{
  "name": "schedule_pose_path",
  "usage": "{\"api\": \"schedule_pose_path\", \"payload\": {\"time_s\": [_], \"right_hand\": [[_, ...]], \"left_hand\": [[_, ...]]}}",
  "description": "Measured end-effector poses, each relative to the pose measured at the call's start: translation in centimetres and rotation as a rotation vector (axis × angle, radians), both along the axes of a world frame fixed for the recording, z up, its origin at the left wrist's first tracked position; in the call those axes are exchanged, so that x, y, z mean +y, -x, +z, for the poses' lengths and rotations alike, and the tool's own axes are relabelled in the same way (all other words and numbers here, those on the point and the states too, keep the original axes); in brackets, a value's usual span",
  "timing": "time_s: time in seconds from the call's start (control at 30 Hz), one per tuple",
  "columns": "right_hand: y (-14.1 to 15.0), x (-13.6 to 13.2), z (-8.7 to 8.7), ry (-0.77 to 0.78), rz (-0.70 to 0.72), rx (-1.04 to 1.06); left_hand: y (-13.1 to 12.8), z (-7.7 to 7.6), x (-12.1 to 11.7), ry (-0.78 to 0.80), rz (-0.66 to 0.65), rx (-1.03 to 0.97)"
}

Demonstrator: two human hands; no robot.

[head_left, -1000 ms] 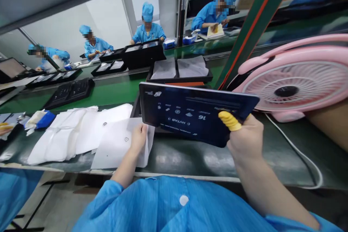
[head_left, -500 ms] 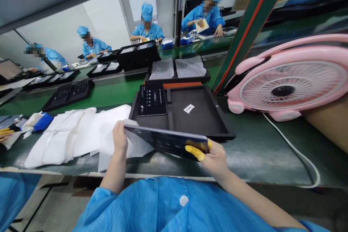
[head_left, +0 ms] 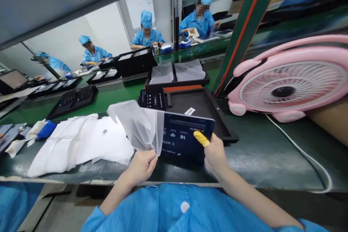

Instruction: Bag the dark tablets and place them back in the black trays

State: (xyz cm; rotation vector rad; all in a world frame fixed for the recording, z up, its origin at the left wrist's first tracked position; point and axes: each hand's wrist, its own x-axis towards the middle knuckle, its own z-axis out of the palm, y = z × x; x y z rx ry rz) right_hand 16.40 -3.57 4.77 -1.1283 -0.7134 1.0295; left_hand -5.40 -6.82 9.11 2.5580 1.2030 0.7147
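A dark tablet (head_left: 185, 141) is tilted up in front of me, its printed screen facing me upside down. My right hand (head_left: 216, 152), with yellow finger cots, grips its right edge. A translucent white protective sleeve (head_left: 138, 123) covers the tablet's left end, its loose part sticking out to the left. My left hand (head_left: 143, 166) is closed on the sleeve's lower edge. Behind them lies a black tray (head_left: 225, 127) with two compartments. A second tablet (head_left: 153, 98) lies in its left compartment; a white barcode label (head_left: 189, 111) is in the right one.
A pile of white sleeves (head_left: 81, 141) lies on the bench to the left. A pink fan (head_left: 288, 79) stands at the right, its white cable (head_left: 304, 156) trailing over the bench. Another tray (head_left: 178, 79) with two wrapped items is behind. Several co-workers sit across the line.
The sleeve has come over the tablet's left end. My left hand has moved right and down, pulling the sleeve along. The tablet's screen has turned up towards me.
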Motion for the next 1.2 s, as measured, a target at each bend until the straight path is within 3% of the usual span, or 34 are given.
{"api": "schedule_pose_path", "payload": {"time_s": [0.1,0.23,0.33,0.47,0.5,0.57,0.63,0.73,0.8,0.87,0.93,0.97,1.07,1.13,1.2], "right_hand": [[0.9,0.5,0.4,-0.046,-0.014,0.066],[3.7,0.1,0.4,-0.149,0.178,-0.087],[5.0,0.0,0.1,-0.205,0.275,-0.163],[4.2,0.4,0.9,-0.225,0.312,-0.195],[3.6,0.5,1.4,-0.223,0.348,-0.211],[2.4,0.7,2.6,-0.222,0.439,-0.256],[1.1,0.9,4.0,-0.227,0.504,-0.308],[-0.7,1.4,6.4,-0.228,0.588,-0.443],[-2.1,1.8,8.0,-0.253,0.714,-0.54],[-3.8,2.3,9.3,-0.326,0.913,-0.687],[-5.5,2.9,9.9,-0.394,1.01,-0.96],[-6.3,3.2,10.1,-0.407,0.978,-1.135],[-8.7,4.2,10.6,-0.461,0.696,-1.51],[-9.8,4.5,11.5,-0.586,0.508,-1.524],[-9.9,4.5,13.0,-0.731,0.326,-1.345]], "left_hand": [[-1.2,0.9,1.3,-0.029,-0.019,0.012],[-5.0,4.3,3.5,0.018,-0.135,-0.129],[-7.5,5.5,3.7,0.046,-0.17,-0.147],[-6.4,5.8,2.7,0.038,-0.315,0.043],[-5.4,6.1,2.7,-0.009,-0.279,0.04],[-3.0,7.1,2.9,-0.126,-0.059,-0.025],[-0.9,8.1,3.6,-0.092,0.154,-0.026],[0.6,8.5,4.5,0.303,0.114,0.067],[0.7,7.7,4.6,0.468,0.074,-0.026],[0.6,6.5,4.4,0.484,0.143,-0.223],[0.8,5.2,4.0,0.453,0.246,-0.393],[0.9,4.8,3.8,0.438,0.299,-0.45],[1.2,4.0,3.5,0.436,0.416,-0.518],[1.0,3.9,3.4,0.462,0.443,-0.542],[0.5,3.7,3.3,0.461,0.445,-0.571]]}}
